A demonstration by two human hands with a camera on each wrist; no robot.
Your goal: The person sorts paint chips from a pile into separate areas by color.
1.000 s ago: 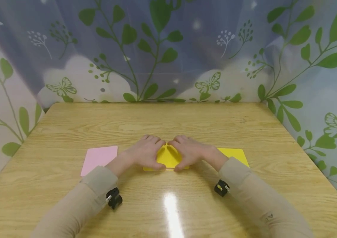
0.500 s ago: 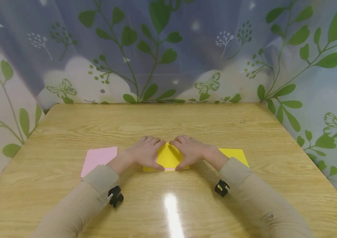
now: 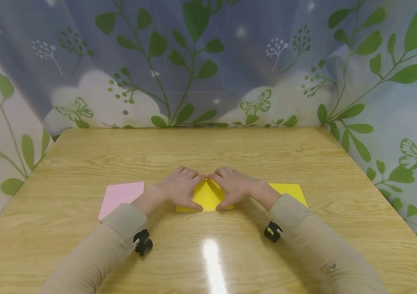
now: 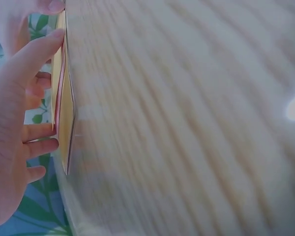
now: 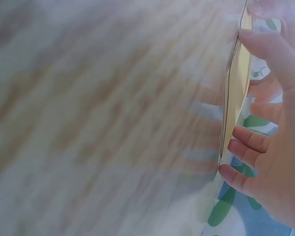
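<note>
middle yellow card [image 3: 207, 198] on wooden table [image 3: 201, 151] (glossy), leafy curtain [image 3: 230, 65] behind

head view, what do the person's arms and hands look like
The left sleeve and right sleeve are long and beige, the right with a small dark marking. By each cuff is a black wrist camera. The left hand and right hand are bare.
</note>
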